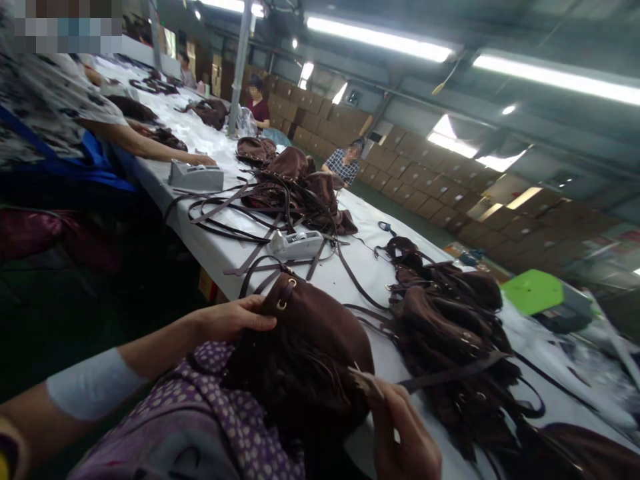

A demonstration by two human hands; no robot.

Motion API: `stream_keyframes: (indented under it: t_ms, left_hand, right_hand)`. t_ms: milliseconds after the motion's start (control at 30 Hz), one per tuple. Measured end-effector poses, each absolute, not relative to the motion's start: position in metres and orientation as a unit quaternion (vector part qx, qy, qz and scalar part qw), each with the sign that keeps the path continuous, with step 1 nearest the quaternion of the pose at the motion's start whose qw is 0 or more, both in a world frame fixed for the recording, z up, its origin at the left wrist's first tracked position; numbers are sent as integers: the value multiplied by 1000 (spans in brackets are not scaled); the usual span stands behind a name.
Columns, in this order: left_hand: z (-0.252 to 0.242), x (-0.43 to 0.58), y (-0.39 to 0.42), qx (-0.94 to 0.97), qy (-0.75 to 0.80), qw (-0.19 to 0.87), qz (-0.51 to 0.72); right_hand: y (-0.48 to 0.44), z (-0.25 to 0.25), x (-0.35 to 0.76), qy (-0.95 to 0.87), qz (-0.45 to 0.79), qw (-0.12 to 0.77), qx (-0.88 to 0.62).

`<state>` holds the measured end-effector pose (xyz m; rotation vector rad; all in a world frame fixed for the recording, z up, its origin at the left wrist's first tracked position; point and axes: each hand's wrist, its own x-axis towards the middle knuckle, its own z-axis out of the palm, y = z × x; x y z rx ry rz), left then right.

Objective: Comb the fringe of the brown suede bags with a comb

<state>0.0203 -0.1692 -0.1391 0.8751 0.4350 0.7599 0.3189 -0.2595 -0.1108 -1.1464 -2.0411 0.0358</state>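
Observation:
A dark brown bag [325, 317] with gold-rimmed eyelets and a strap lies across my lap at the table edge. My left hand [245, 317] grips its left upper side, thumb on top and fingers behind. At the bag's right edge, my right hand [405, 427] is closed on a small pale pointed tool [367, 381], whose tip reaches the bag's surface. The exact kind of tool is too blurred to tell. Just beyond the bag stands a grey tape dispenser [296, 245].
More brown bags [440, 313] are heaped at the right, and another pile [290, 180] with loose straps lies ahead. A second tape dispenser [196, 176] is near a co-worker's arm [145, 145]. A green-topped machine [534, 292] stands at right; stacked cartons [415, 177] line the wall.

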Motion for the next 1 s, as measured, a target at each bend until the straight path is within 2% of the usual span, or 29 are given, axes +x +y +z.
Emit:
stream_keyframes:
  t_ms: [200, 400, 733, 900, 1000]
  left_hand:
    - [-120, 59, -144, 413, 193, 839, 296]
    - [-106, 75, -147, 415, 185, 856, 246]
    - [-112, 85, -115, 312, 161, 903, 248]
    - [-101, 101, -95, 251, 198, 903, 288]
    - [-91, 118, -82, 264, 199, 896, 297]
  right_hand:
    - [-234, -66, 293, -878, -46, 266, -395]
    - [-211, -62, 278, -898, -132, 119, -403]
    - [-223, -101, 291, -861, -215, 144, -438]
    - [-236, -119, 296, -852, -171, 137, -475]
    - [-238, -118, 296, -865, -87, 161, -468]
